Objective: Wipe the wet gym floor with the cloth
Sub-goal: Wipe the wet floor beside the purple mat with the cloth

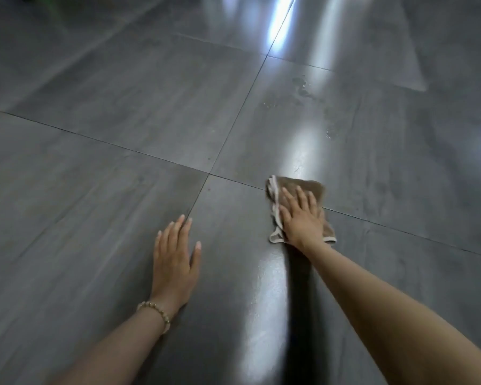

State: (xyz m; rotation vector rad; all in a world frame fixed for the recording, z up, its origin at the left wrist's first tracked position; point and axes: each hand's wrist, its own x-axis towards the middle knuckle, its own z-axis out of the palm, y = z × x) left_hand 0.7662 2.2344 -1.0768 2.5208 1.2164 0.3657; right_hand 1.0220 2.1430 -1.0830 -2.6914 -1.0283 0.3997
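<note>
Fingers [299,197] of right hand [300,215] lie straight and spread, pressing flat on the brown folded cloth with pale trim [314,187], gripping nothing; a flat palm likely spreads pressure for wiping. Cloth sits on dark grey glossy tiled floor [95,134], straddling a grout line. Water droplets [303,87] lie well ahead, unwiped. Left hand [175,251], beaded bracelet [154,309] on wrist, rests flat, probably bracing. Glare hides wetness extent; cloth part-covered by hand.

cloth [289,182] middle hidden under right hand [303,218]; green thing [53,2] top-left blurred, cropped by frame edge
</note>
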